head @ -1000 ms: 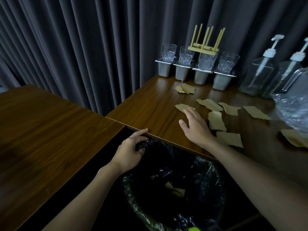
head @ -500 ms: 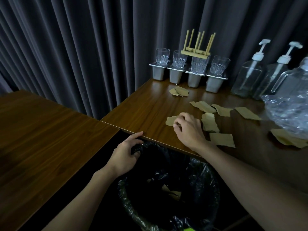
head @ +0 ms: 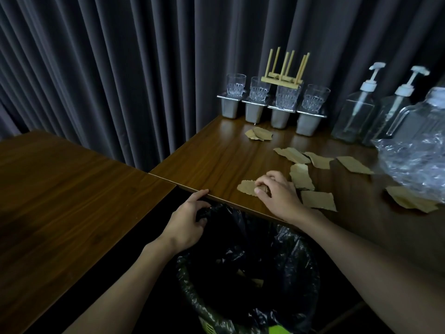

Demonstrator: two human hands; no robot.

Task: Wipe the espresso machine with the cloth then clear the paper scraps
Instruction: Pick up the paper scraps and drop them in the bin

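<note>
- Furthest left, the left hand (head: 186, 224) grips the rim of the black bin liner (head: 284, 244), holding it up by the table (head: 212, 153) edge, with the index finger on the wood.
- Below, the bin (head: 191, 291) gapes under that edge.
- Next, the right hand (head: 280, 197) curls its fingers over the nearest scrap (head: 246, 188), pinching it close to the edge.
- Torn brown paper should be light, limp and flat-lying, so it is best nipped at a raised corner or slid off the edge.
- Rightward, more scraps (head: 301, 179) lie scattered, and one is partly beneath a crumpled plastic bag (head: 414, 165).
</note>
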